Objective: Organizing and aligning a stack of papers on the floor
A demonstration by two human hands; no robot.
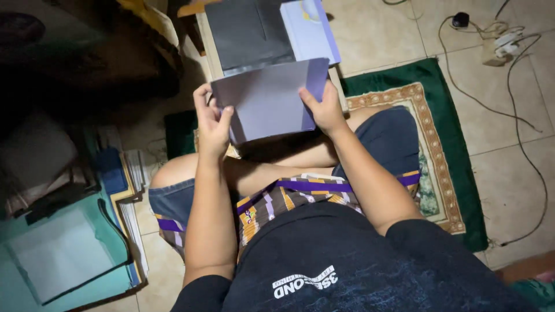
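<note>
The left hand (213, 122) pinches the left edge of a grey-purple sheet of card (267, 99), fingers clamped on it; the right hand (325, 108) clamps its right edge. Held above the lap between both hands, it looks light, thin and bendable, best gripped by its opposite edges.

two hands (213, 124), one purple sheet (269, 101) (folded), one rug (451, 144)

Low table (217, 63) with dark sheet (243, 32), white book (309, 29) blocks ahead; paper stacks (124, 190) crowd left; rug (445, 144), tiled floor (509, 190) open right.
</note>
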